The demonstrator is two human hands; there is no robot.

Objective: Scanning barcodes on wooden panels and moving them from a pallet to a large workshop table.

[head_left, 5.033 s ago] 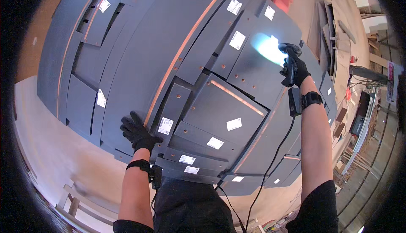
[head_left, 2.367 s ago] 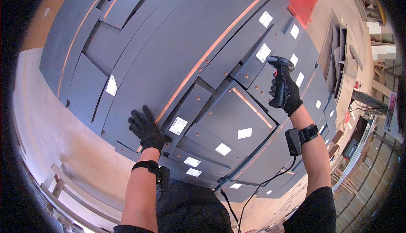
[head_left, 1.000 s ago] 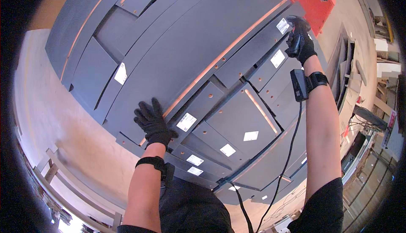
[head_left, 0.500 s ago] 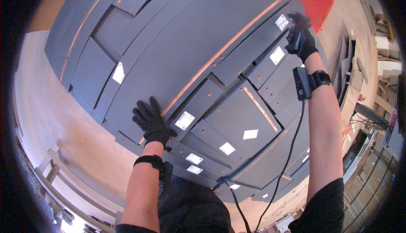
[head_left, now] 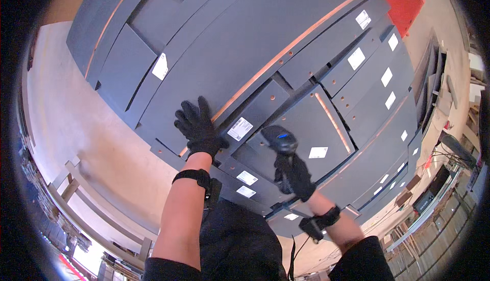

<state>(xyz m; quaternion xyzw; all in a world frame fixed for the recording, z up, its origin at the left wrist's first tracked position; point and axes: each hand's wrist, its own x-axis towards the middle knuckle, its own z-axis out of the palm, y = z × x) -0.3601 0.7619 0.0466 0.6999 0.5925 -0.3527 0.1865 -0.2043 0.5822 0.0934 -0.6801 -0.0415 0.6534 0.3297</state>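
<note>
My left hand, in a black glove, lies with fingers spread on a dark grey panel, beside a panel edge with an orange-brown strip. My right hand, also gloved, is wrapped round the handle of a black handheld barcode scanner with a small blue light on top. The scanner is over the grey panels between two white labels: one label near my left hand, the other label to the scanner's right. Several more labelled panels, some with round holes, lie fitted closely together.
A red metal part stands at the far right corner of the panel stack. Wooden framing runs along the lower left. At the right, dark sheets lean near scattered boards on the floor.
My right hand has swung from the far right corner back toward my body, bringing the scanner near the left hand. My left hand stays on the panel while the view has shifted.
</note>
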